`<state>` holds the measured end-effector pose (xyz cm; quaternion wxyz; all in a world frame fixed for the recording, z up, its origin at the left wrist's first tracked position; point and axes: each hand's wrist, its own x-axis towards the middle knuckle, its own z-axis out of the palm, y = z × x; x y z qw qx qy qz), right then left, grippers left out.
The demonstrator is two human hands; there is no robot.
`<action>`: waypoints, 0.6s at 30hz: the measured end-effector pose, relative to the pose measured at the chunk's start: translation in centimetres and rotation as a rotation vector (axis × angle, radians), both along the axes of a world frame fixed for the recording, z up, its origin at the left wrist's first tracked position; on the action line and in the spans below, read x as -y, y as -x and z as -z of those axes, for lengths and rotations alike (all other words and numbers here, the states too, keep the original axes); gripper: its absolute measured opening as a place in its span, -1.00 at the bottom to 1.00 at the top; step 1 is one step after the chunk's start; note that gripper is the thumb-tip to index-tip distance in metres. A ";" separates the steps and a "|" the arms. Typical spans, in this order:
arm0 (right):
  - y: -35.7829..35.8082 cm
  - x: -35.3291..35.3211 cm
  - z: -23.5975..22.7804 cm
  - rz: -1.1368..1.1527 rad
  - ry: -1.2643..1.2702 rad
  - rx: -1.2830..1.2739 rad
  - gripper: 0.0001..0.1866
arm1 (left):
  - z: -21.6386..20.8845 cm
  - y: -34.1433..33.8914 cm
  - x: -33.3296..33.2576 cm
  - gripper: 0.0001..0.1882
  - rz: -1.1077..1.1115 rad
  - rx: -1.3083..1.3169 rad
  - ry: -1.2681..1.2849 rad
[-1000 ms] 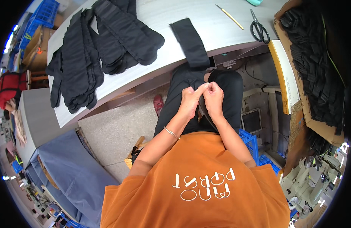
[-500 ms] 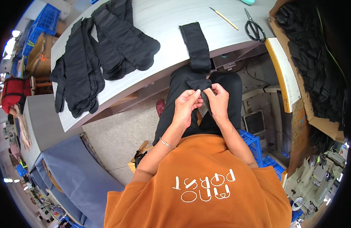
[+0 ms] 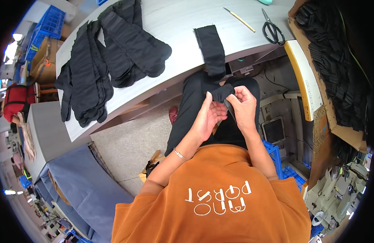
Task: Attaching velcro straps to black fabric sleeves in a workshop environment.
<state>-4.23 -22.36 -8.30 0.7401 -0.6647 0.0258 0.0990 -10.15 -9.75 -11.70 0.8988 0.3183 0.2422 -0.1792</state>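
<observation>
Pale worktop [image 3: 178, 34] at far side, with stacks of black cloth [image 3: 87, 77] on left, scissors [image 3: 268, 23] on right. Near, above lap [image 3: 191, 103]: black cloth piece [image 3: 222, 93], pinched in grip of right hand [image 3: 243, 108]. Left hand [image 3: 209, 121] loosely open, thumb beside piece, contact not clear. Step in hand, seemingly: adjusting piece. For next move, probably needed: left fingers closing onto it.

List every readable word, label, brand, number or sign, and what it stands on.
Orange shirt: two rows of large white lettering, upside down in this view; wording and any brand withheld.
White-and-yellow board: tiny marks near its lower end, too small to read.
Brown cardboard: faint marks, too blurred to tell whether they are words.
Black cloth in the right hand: no text visible.
</observation>
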 end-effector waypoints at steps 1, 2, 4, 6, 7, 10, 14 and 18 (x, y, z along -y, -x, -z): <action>0.3 0.2 -0.2 0.005 0.004 0.004 -0.91 | -0.5 -0.9 0.1 -0.41 -0.046 -0.038 0.143; 0.5 0.4 -0.3 -0.005 -0.005 -0.012 -0.90 | -1.0 -1.9 -0.3 -0.34 -0.066 -0.002 0.200; 0.9 0.6 -0.6 -0.006 -0.068 -0.053 -0.89 | -2.6 -4.5 -1.4 -0.45 -0.147 0.084 0.254; 0.3 0.7 -0.7 0.012 -0.071 -0.071 -0.88 | -3.4 -7.9 -3.5 -0.57 -0.178 0.187 0.198; -0.1 0.5 -0.7 0.024 -0.082 -0.086 -0.88 | -3.6 -9.6 -4.7 -0.63 -0.203 0.238 0.127; -2.3 -1.1 -0.5 0.040 -0.105 -0.066 -0.89 | -6.4 -13.6 -7.6 -0.57 -0.226 0.400 -0.135; -5.9 -4.8 0.2 0.048 -0.096 -0.026 -0.89 | -7.8 -16.0 -10.6 -0.63 -0.214 0.535 -0.398; -7.4 -6.2 1.9 0.079 -0.021 -0.052 -0.91 | -4.3 -13.1 -9.9 -0.45 -0.216 0.135 -0.641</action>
